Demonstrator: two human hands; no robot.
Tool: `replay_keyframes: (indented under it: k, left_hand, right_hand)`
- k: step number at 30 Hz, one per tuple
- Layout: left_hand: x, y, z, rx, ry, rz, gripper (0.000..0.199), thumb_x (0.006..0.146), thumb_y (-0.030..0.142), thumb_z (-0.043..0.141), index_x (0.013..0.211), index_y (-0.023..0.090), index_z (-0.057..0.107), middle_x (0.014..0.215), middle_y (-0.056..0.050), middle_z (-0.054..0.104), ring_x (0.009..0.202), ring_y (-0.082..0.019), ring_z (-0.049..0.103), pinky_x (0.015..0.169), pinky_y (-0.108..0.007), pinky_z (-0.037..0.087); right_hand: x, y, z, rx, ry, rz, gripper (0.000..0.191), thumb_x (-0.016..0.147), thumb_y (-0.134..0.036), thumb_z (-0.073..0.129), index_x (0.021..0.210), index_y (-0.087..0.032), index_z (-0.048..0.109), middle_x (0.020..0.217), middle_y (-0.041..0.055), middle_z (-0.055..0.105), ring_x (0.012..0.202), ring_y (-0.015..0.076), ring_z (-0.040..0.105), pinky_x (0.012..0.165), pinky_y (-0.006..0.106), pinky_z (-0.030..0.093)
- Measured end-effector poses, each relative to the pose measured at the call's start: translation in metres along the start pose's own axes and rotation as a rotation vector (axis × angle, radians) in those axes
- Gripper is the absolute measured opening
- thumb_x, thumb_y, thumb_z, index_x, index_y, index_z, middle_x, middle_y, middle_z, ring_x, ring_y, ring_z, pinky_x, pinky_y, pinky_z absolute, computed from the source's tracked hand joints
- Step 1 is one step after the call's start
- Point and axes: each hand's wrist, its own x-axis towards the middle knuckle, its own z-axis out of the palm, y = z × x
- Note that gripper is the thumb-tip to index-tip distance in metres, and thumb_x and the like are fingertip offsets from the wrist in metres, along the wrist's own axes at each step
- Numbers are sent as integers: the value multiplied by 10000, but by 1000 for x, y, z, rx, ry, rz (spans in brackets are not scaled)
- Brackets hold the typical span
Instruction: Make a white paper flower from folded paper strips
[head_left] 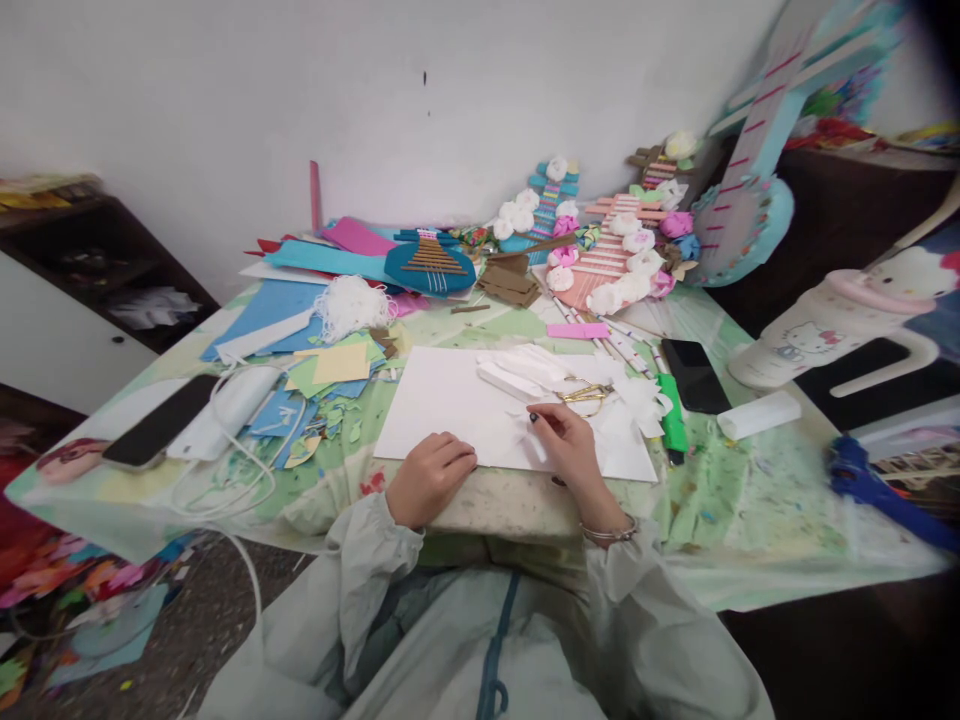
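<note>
A white board (431,400) lies flat on the table in front of me. My left hand (433,478) rests palm down on its near left edge, fingers loosely bent and holding nothing I can see. Over the board's right part, my right hand (568,445) is closed in a pinch, with a small dark-ended piece (534,417) at its fingertips. The rest of that piece is hidden. Just beyond lie gold-handled scissors (589,392), among cut white paper petals (637,405) and folded white paper strips (517,375).
To the right are a green glue gun-like tool (672,415), a black phone (695,375) and a white tumbler (814,325). Paper scraps (330,365), white yarn (354,310) and another phone (160,422) with cables occupy the left. Decorated paper instruments (431,265) line the wall.
</note>
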Motion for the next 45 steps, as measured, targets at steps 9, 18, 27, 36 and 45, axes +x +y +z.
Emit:
replay_keyframes:
  k: [9, 18, 27, 36, 45]
  left_hand:
    - [-10, -8, -4, -27, 14, 62, 144, 842, 129, 507, 915, 166, 625, 902, -80, 668, 859, -181, 569, 761, -349, 492]
    - [-13, -11, -3, -170, 176, -178, 159, 834, 124, 499, 932, 167, 617, 909, -77, 667, 861, -158, 605, 785, -317, 519]
    - [-13, -15, -1, -138, 201, -187, 179, 842, 110, 514, 979, 175, 609, 1000, -85, 648, 960, -179, 580, 851, -356, 501]
    - [-13, -12, -4, -18, 131, -184, 128, 826, 159, 557, 940, 178, 612, 916, -75, 635, 907, -192, 531, 822, -371, 465]
    - [-7, -9, -4, -6, 41, -168, 134, 854, 162, 509, 918, 170, 627, 868, -74, 639, 864, -192, 523, 786, -366, 448]
  right_hand:
    - [1, 1, -6, 154, -60, 23, 268, 686, -165, 530, 919, -182, 661, 853, 40, 652, 804, 171, 587, 769, 326, 464]
    - [-3, -5, -5, -171, -234, -235, 437, 619, -56, 505, 999, -219, 646, 976, 45, 599, 907, 187, 541, 802, 325, 437]
    - [-4, -1, 2, -242, -175, -263, 213, 716, -92, 553, 784, -231, 699, 867, 37, 607, 864, 185, 562, 794, 326, 445]
    - [-4, -2, 1, -245, -203, -201, 176, 740, -128, 567, 807, -205, 711, 840, 37, 613, 746, 152, 571, 662, 270, 455]
    - [-5, -4, 1, -192, -214, -185, 182, 746, -137, 560, 822, -213, 708, 832, 31, 620, 682, 134, 571, 638, 260, 458]
